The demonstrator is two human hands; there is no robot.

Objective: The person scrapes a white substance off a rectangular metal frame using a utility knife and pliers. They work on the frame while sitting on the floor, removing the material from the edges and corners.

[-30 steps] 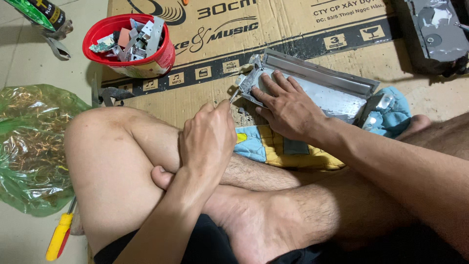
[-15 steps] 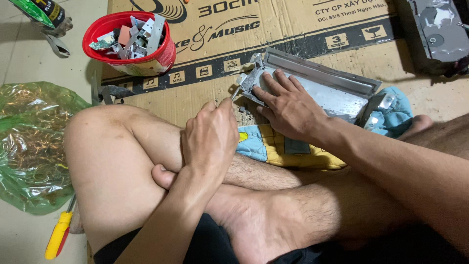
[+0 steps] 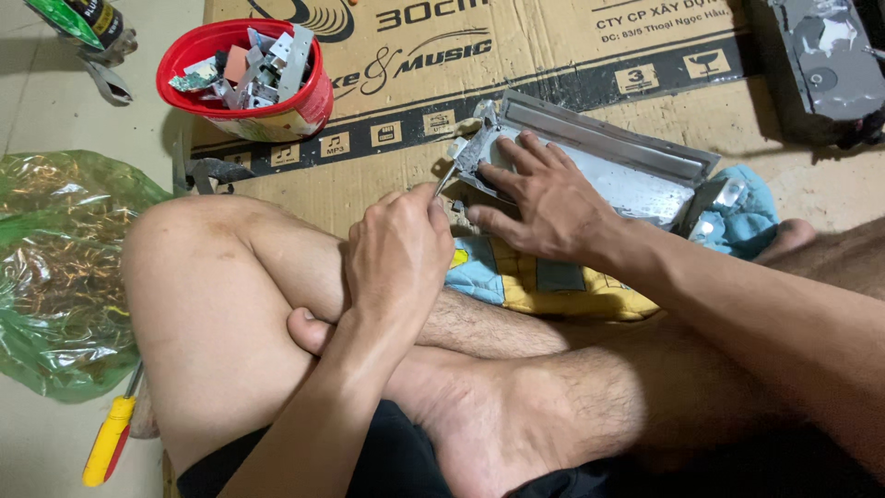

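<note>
**Two hands work on a metal tray**

A person sits cross-legged on the floor. The left hand [image 3: 398, 247] is curled into a fist, with its fingers [image 3: 406, 207] clamped tight on a thin metal tool [image 3: 446, 175]. Only the tip of the tool sticks out past the fingers. The tip touches the near corner of a flat grey metal tray [image 3: 636, 180].

The right hand [image 3: 544, 205] lies flat on top of the tray. Its fingers [image 3: 516, 166] are spread apart and press down on the metal. They do not grip anything. The tool tip is just beside the fingertips of this hand.

The tray rests on a big sheet of brown cardboard [image 3: 387, 180] on the floor. Under the right hand's wrist is a blue and yellow cloth [image 3: 525, 286]. It touches the person's leg.

Far past the left fingers stands a red bowl [image 3: 244, 78] full of small metal scraps. Just beside the bowl, a grey metal piece [image 3: 217, 171] lies at the edge of the cardboard.

Well away from the left hand, next to the bent knee, is a crumpled green plastic bag [image 3: 60, 267]. A screwdriver with a yellow handle [image 3: 111, 438] lies on the floor below the bag.

Far past the right fingers, in the corner, sits a dark grey metal box [image 3: 825, 60].
</note>
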